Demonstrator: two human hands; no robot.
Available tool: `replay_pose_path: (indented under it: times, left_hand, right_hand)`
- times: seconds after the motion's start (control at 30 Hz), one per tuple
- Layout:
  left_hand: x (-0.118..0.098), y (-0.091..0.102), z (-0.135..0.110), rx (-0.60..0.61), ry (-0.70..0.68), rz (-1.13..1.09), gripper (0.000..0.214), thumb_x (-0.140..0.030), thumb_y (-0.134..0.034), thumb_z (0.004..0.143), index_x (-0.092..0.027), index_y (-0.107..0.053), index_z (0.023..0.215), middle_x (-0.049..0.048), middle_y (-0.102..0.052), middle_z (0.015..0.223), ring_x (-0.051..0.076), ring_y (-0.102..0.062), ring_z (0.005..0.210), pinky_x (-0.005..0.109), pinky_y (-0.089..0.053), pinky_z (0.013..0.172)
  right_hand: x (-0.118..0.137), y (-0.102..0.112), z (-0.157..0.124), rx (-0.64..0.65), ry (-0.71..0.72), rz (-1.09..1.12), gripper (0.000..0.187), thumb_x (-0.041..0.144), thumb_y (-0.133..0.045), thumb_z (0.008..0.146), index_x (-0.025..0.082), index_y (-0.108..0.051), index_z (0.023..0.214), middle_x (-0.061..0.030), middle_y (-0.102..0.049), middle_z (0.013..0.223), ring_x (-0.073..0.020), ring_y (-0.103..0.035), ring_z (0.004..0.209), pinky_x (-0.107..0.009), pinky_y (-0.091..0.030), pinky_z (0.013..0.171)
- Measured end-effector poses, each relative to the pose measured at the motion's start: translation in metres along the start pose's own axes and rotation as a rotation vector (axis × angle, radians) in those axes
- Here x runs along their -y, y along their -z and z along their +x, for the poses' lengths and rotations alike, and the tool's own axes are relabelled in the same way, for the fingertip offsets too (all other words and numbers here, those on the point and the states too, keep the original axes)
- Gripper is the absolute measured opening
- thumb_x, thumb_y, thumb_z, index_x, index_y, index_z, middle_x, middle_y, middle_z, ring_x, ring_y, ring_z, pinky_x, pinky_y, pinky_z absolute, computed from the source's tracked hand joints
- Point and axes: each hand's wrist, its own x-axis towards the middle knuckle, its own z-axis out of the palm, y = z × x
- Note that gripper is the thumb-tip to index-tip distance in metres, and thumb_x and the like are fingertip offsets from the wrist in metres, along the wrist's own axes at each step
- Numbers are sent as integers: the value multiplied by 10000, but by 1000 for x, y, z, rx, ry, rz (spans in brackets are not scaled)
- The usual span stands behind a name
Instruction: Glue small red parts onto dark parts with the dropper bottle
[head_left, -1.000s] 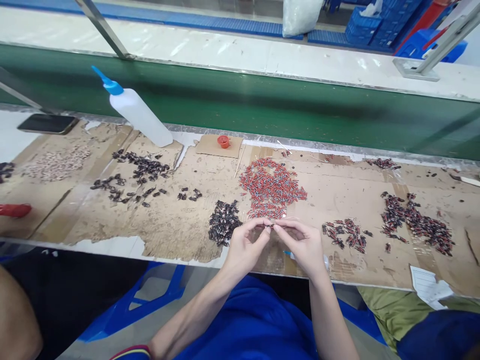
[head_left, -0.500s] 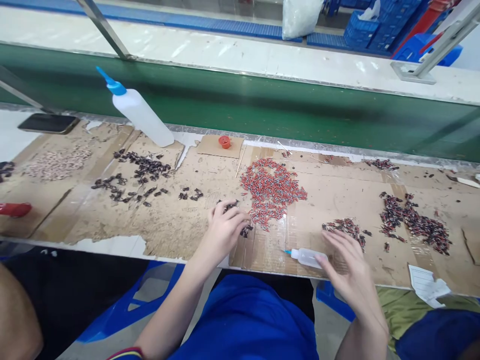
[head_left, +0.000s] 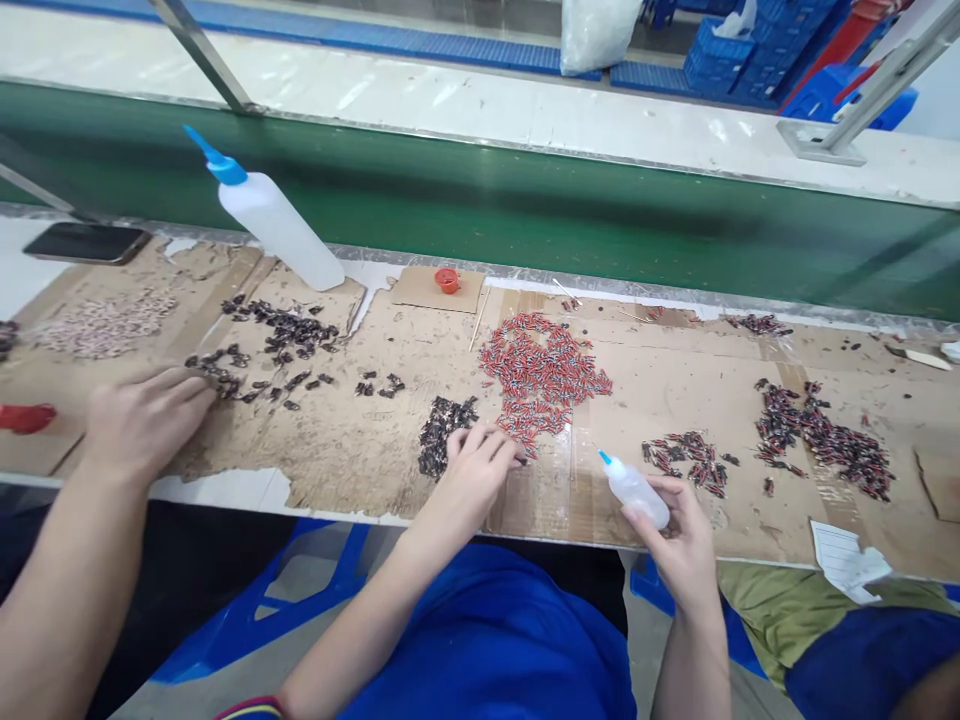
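Observation:
My right hand [head_left: 686, 525] grips a small translucent squeeze bottle [head_left: 636, 492], its blue nozzle tilted up and to the left, just above the cardboard. Resting low over the cardboard, my left hand [head_left: 476, 470] has its fingers curled and pinched at a small dark part [head_left: 522, 461]. That part is mostly hidden by the fingertips. Beside this hand lies a pile of small black parts [head_left: 437, 440], partly covered by it. Beyond the fingertips spreads a large heap of small red and silver parts [head_left: 536, 370]. Red and black pieces [head_left: 694, 460] lie beyond my right hand.
A co-worker's hand [head_left: 150, 410] reaches in at left, near scattered black parts [head_left: 289, 335]. A large white bottle [head_left: 281, 230] with a blue nozzle stands behind. A red cap [head_left: 446, 280], a phone [head_left: 86, 243] and a torn paper [head_left: 847, 560] also lie on the bench.
My right hand has picked up the small bottle and tilted it upward. My left hand has shifted right, off part of the black pile. A co-worker's hand has come in at left.

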Motion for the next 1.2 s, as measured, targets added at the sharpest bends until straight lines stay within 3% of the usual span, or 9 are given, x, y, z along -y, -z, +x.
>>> replay_pose_path:
  times: [0.13,0.27,0.43,0.7,1.2]
  left_hand:
    - [-16,-12,-7,18,-47,-24,143,-151,-543,926,-234,-658,913,31,-717,861,220,-563,977,395,-293,882]
    - [-20,-14,-9,-44,-16,-29,152,-166,-560,920,-252,-685,929,38,-717,912,218,-567,980,398,-293,873]
    - [-14,-13,-11,-86,-13,-143,167,-169,-593,902,-257,-683,1012,27,-760,944,226,-606,1017,394,-308,874]
    - [-14,-19,-10,-100,138,-243,98,-200,-619,886,-250,-704,889,16,-769,885,199,-675,942,382,-351,879]
    - [-15,-20,-9,-166,132,-267,91,-155,-683,836,-242,-703,850,-5,-771,837,198,-687,893,377,-334,864]
  right_hand:
    - [-6,-20,2,-168,-63,358,346,497,-745,681,195,-663,828,-70,-708,786,-186,-654,627,-267,-501,512]
    - [-5,-38,7,-187,-181,524,361,505,-738,659,179,-701,811,-92,-730,794,-215,-681,655,-299,-525,540]
    - [2,-49,9,-175,-214,428,317,448,-769,656,169,-733,802,-79,-751,734,-232,-700,666,-322,-548,597]
    - [14,-56,7,-223,-94,275,254,426,-709,733,173,-727,710,-63,-744,660,-221,-693,599,-311,-551,563]
    - [14,-58,8,-129,-68,204,207,380,-695,761,181,-751,775,-61,-768,731,-227,-722,651,-303,-581,610]
